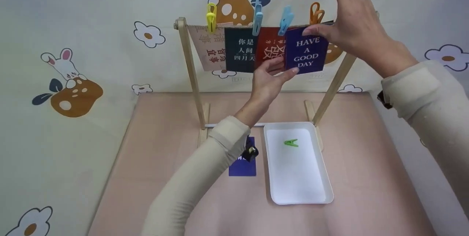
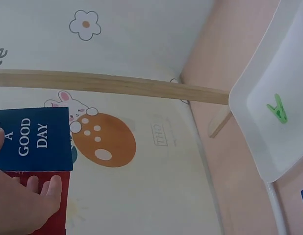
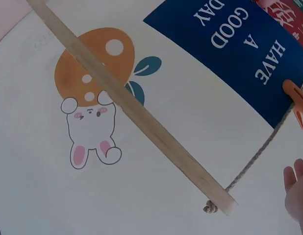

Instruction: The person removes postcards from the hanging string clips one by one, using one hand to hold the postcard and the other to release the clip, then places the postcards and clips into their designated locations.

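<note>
Light is falling soft and dim | faint shadow is edging the white tray [image 1: 300,177] | wrist views are looking greyer | wall lettering [image 1: 240,79] is appearing blurred

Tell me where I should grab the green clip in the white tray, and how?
Come straight down from above and pinch the spread ends of the two legs of the green clip. It lies inside the white tray, so the raised rim could get in the way from the side. The legs stand apart like an A, so squeezing them should probably open the other end.
</note>
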Available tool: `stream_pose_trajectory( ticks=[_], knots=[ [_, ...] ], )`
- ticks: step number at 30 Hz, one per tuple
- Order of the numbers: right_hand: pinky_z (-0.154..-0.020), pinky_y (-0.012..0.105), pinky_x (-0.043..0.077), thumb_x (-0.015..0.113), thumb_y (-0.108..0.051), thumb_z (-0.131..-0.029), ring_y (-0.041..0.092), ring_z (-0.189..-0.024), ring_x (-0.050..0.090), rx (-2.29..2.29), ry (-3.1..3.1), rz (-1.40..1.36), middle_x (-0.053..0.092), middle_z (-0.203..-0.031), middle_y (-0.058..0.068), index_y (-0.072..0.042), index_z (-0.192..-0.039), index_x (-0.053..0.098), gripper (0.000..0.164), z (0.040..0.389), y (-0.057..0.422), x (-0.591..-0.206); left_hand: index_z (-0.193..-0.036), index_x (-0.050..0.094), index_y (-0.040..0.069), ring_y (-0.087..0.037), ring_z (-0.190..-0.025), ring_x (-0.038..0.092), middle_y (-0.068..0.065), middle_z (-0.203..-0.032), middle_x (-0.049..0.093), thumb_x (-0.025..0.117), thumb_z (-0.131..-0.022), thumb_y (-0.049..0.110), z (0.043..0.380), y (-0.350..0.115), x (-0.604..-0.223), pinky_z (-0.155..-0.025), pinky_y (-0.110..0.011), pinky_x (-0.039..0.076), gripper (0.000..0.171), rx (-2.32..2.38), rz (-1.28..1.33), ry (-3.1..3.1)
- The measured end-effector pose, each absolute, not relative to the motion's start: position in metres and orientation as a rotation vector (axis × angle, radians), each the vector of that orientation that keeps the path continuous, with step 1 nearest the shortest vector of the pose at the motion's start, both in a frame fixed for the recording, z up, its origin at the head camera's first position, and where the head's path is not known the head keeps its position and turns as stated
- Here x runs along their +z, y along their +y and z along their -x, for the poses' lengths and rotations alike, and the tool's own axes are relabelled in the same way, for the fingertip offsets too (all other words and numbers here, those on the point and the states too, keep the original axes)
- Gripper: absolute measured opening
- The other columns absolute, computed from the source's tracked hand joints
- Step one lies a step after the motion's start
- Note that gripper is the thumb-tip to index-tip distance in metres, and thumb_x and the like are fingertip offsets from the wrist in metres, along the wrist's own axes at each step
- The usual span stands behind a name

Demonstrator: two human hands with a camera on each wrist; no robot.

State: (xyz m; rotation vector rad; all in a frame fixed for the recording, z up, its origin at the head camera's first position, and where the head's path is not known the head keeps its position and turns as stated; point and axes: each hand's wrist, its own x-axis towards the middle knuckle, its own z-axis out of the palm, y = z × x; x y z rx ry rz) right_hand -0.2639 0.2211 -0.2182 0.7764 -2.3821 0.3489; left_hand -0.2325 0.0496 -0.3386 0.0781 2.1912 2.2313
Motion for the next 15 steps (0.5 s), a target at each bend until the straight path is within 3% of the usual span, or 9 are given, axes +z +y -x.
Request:
stream_pose_trajectory(
  ticks=[6, 9, 15],
  knots=[
    [-0.11, 0.044, 0.031, 0.067, -0.046, -0.077, 0.024, -0.134, 0.032, 0.771, -2.712, -0.549, 0.025, -0.147, 0.004, -0.035, -0.145, 0.002, 0.095, 0.265, 0.218, -0.21, -0.117, 0.056, 0.012, -0.014, -0.11, 0.055, 0.0, -0.114, 0.06, 0.076, -0.075, 0.021, 0.232, 0.057, -0.345, -0.086, -0.018, 0.048, 0.048, 2.212, -0.069, 2.185],
    [-0.111, 0.048, 0.028, 0.062, -0.048, -0.081, 0.028, -0.135, 0.031, 0.879, -2.821, -0.493, 0.027, -0.149, 0.004, -0.032, -0.146, 0.001, 0.091, 0.268, 0.219, -0.209, -0.115, 0.056, 0.009, -0.016, -0.108, 0.055, -0.003, -0.112, 0.06, 0.076, -0.075, 0.019, 0.231, 0.061, -0.349, -0.084, -0.017, 0.049, 0.046, 2.233, -0.055, 2.155],
    [-0.106, 0.054, 0.032, 0.051, -0.049, -0.087, 0.037, -0.13, 0.038, 0.953, -2.936, -0.476, 0.03, -0.148, 0.011, -0.028, -0.147, 0.003, 0.08, 0.274, 0.223, -0.209, -0.109, 0.058, 0.006, -0.012, -0.09, 0.061, -0.008, -0.102, 0.065, 0.075, -0.075, 0.012, 0.23, 0.067, -0.353, -0.074, -0.02, 0.054, 0.038, 2.287, 0.006, 2.065]
  ],
)
